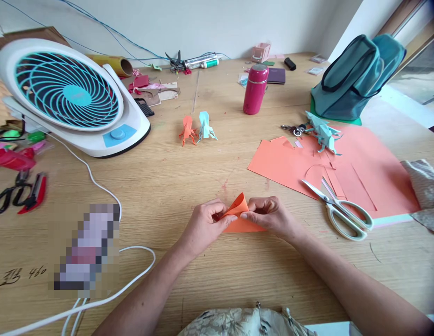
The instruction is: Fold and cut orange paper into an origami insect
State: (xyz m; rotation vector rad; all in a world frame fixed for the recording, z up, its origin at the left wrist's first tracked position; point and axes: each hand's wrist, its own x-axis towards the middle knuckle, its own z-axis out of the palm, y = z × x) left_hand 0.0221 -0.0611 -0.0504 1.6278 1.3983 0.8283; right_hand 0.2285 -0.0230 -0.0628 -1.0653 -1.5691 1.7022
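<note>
A sheet of orange paper [243, 227] lies close in front of me, its far part bent upward into a pointed fold. My left hand [208, 219] pinches the fold from the left between thumb and fingers. On the other side, my right hand [268, 213] grips the same fold, its thumb close to the left thumb. The fingers partly cover the paper's side edges. Beyond the hands stand two small folded paper figures, an orange one [188, 130] and a light blue one [206, 126].
White-handled scissors [343, 212] lie right, beside orange sheets [371, 168] bearing cut strips and a blue paper figure [325, 133]. A pink thermos [255, 89] and teal bag [353, 81] stand behind. Left are a fan [77, 95], a pixelated area [87, 247], a white cable [140, 275] and pliers [19, 189].
</note>
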